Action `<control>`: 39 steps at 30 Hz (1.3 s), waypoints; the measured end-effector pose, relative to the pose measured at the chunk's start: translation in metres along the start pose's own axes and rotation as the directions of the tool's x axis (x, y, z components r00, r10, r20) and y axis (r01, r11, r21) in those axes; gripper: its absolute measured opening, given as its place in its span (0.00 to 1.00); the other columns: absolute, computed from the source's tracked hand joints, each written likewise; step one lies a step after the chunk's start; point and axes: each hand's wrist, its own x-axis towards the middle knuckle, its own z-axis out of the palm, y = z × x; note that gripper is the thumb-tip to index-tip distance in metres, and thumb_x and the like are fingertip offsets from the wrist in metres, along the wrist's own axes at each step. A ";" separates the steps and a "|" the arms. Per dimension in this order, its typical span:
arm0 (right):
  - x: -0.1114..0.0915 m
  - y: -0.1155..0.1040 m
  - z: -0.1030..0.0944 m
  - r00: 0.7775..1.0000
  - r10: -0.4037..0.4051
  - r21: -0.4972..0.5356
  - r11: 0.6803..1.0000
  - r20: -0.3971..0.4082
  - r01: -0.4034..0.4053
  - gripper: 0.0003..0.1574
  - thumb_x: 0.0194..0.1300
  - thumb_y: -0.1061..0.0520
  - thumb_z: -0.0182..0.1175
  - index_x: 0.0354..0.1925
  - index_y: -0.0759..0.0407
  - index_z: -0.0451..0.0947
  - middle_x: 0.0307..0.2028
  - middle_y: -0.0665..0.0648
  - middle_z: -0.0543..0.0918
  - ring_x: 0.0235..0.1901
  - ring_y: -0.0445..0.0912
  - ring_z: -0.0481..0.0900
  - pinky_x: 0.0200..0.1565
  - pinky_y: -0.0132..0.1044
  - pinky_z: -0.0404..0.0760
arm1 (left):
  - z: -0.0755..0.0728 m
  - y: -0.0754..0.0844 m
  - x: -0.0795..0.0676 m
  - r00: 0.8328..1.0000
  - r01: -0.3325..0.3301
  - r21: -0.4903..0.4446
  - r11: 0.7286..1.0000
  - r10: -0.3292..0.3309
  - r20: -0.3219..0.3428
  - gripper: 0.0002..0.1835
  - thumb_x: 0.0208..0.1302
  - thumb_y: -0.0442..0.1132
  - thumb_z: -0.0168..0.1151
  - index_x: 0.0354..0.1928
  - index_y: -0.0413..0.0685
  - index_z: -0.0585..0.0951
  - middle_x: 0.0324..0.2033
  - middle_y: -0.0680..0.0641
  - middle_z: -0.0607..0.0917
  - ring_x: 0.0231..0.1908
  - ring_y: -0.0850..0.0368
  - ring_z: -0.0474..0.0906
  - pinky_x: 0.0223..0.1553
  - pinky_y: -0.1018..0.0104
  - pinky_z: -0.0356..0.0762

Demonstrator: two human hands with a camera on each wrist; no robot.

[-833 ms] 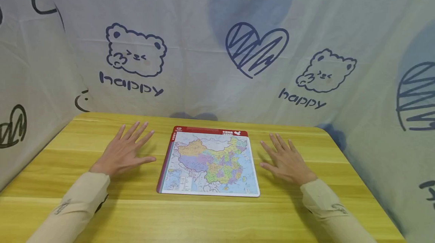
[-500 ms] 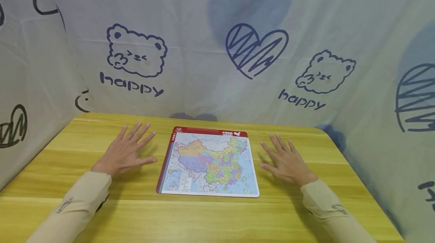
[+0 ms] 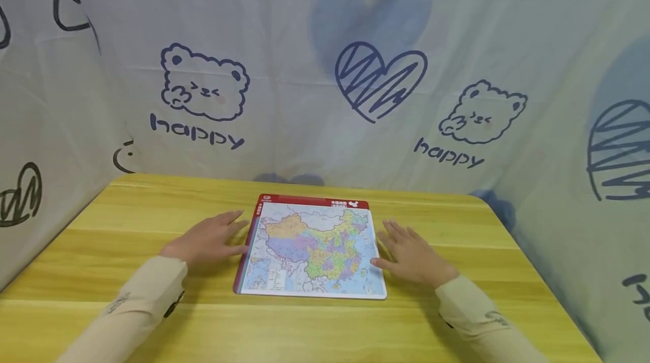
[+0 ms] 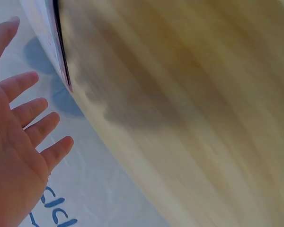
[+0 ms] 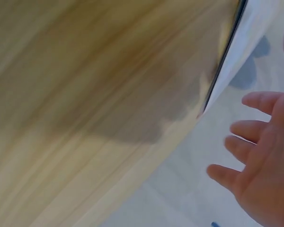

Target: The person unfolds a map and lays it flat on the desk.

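Note:
A flat map board (image 3: 315, 250) of China, with a red top band and a purple left edge, lies on the wooden table (image 3: 304, 329). My left hand (image 3: 208, 239) is by its left edge, thumb and fingertips right at the border. On the opposite side, my right hand (image 3: 411, 253) has its thumb tip overlapping the map's right edge in the head view. Both hands have their fingers extended and hold nothing. In the left wrist view the left palm (image 4: 14, 156) shows with fingers apart; in the right wrist view the right hand (image 5: 265, 156) looks much the same.
A white cloth (image 3: 294, 109) printed with bears, hearts and "happy" hangs behind the table and along both sides. The table's back corners are rounded. Shadows of the hands fall on the wood.
Both hands have moved inward from either side, up to the map board's left and right edges. The board stays in place; the head view has tilted slightly up.

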 end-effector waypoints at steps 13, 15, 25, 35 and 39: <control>0.004 -0.042 -0.001 0.982 -0.154 0.025 0.988 0.109 0.152 0.45 0.69 0.33 0.50 0.70 0.61 0.62 0.70 0.70 0.59 0.68 0.65 0.57 0.64 0.60 0.60 | 0.009 0.022 0.047 0.985 0.114 -0.071 0.991 -0.103 0.140 0.41 0.60 0.58 0.63 0.70 0.45 0.66 0.70 0.36 0.60 0.69 0.35 0.55 0.64 0.38 0.56; 0.004 -0.049 -0.002 0.979 -0.160 0.041 0.987 0.122 0.157 0.44 0.69 0.34 0.51 0.70 0.62 0.62 0.69 0.70 0.59 0.67 0.68 0.57 0.65 0.59 0.59 | 0.009 0.024 0.055 0.982 0.125 -0.074 0.989 -0.113 0.151 0.41 0.60 0.58 0.63 0.71 0.45 0.66 0.71 0.37 0.60 0.69 0.36 0.54 0.65 0.39 0.55; 0.004 -0.062 0.000 0.972 -0.063 0.100 0.994 0.225 0.042 0.42 0.70 0.35 0.51 0.72 0.57 0.60 0.72 0.66 0.56 0.69 0.64 0.54 0.65 0.58 0.60 | 0.014 0.037 0.084 0.968 0.175 -0.079 0.982 -0.157 0.195 0.39 0.61 0.56 0.62 0.70 0.46 0.66 0.70 0.38 0.62 0.70 0.40 0.55 0.67 0.42 0.54; 0.007 -0.056 0.000 0.966 -0.053 0.095 0.995 0.254 0.029 0.43 0.70 0.35 0.51 0.72 0.56 0.60 0.72 0.63 0.56 0.70 0.61 0.53 0.66 0.55 0.60 | 0.017 0.028 0.088 0.968 0.135 -0.039 0.990 -0.123 0.220 0.36 0.64 0.58 0.57 0.69 0.47 0.68 0.69 0.38 0.64 0.70 0.39 0.55 0.66 0.42 0.55; 0.010 -0.051 0.000 0.969 -0.054 0.066 0.997 0.240 0.039 0.42 0.69 0.35 0.52 0.71 0.58 0.62 0.71 0.64 0.58 0.69 0.63 0.56 0.65 0.56 0.61 | 0.013 0.023 0.082 0.971 0.085 -0.022 0.996 -0.078 0.224 0.34 0.66 0.58 0.55 0.68 0.45 0.70 0.68 0.38 0.66 0.69 0.37 0.55 0.66 0.42 0.54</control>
